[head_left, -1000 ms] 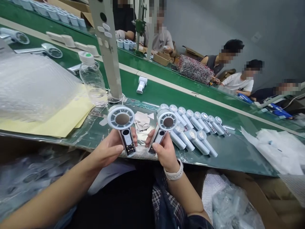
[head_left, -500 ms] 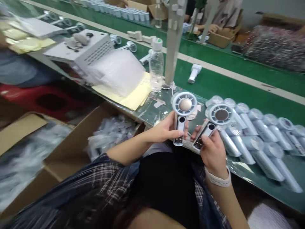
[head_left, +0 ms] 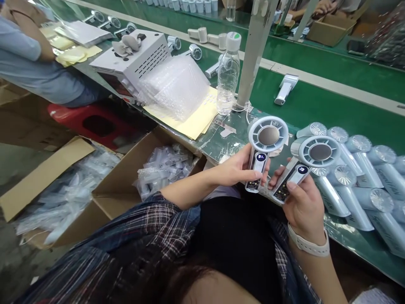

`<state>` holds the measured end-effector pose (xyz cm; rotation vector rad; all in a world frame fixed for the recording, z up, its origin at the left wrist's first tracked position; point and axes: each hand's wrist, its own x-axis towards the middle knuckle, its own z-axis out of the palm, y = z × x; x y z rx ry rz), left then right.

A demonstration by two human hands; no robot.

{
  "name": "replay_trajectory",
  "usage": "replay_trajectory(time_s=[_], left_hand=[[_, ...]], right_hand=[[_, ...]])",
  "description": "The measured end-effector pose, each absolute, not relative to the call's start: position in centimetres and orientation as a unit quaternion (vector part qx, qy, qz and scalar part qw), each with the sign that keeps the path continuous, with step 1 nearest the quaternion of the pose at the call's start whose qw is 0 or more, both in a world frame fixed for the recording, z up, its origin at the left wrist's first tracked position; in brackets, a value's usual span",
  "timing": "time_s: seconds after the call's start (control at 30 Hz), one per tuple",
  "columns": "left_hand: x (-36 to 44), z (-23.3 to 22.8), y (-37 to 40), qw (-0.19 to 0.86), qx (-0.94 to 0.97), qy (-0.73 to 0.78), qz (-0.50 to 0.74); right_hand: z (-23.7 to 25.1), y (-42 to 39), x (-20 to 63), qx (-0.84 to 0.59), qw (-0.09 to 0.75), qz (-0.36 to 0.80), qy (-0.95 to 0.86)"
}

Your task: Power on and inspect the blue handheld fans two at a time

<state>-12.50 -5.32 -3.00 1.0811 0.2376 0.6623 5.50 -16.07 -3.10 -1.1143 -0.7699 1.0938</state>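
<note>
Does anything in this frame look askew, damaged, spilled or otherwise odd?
Nothing stands out. The left hand and right hand each hold a white handheld fan with a round head, both small screens lit. The pale blue fans lie in tidy rows on the green bench; the clear plastic bottle stands upright.

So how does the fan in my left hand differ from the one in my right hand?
The left hand holds its fan nearly upright, while the right hand holds its fan tilted, head leaning right. The lit handle displays differ: the left fan's seems to read 81, the right fan's 20. The left fan's head sits higher in the view. Both are white, with a ring-shaped head, a metallic centre disc and a lit display.
</note>
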Motion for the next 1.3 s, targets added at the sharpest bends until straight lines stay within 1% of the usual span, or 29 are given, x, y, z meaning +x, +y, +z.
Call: replay_trajectory(time_s=[0.33, 0.53, 0.63, 0.7, 0.83, 1.03, 1.17, 1.3], left_hand=[[-11.8, -5.1, -4.9, 0.775, 0.503, 0.156, 0.349], [-12.8, -4.4, -5.5, 0.774, 0.542, 0.13, 0.302], [-13.1, -4.3, -5.6, 0.767, 0.553, 0.141, 0.293], [-13.1, -4.5, -5.6, 0.77, 0.548, 0.147, 0.29], [-12.9, -4.9, -5.5, 0.773, 0.542, 0.154, 0.293], [-12.4, -4.6, -5.7, 0.748, 0.552, 0.179, 0.322], [-12.3, -4.3, -5.7, 0.756, 0.552, 0.163, 0.311], [-12.3, -4.5, -5.5, 0.749, 0.55, 0.197, 0.313]], right_hand=[[-3.5, -15.8, 5.0, -0.507, 0.644, 0.48, -0.314], [-3.8, -15.9, 5.2, -0.502, 0.639, 0.481, -0.33], [-3.8, -15.7, 5.0, -0.505, 0.653, 0.466, -0.319], [-3.9, -15.5, 4.8, -0.503, 0.65, 0.478, -0.309], [-3.9, -15.5, 4.6, -0.494, 0.642, 0.497, -0.311], [-3.7, -15.8, 4.8, -0.495, 0.647, 0.486, -0.317], [-3.5, -15.8, 5.0, -0.497, 0.649, 0.486, -0.31], [-3.2, -15.7, 4.8, -0.506, 0.647, 0.484, -0.302]])
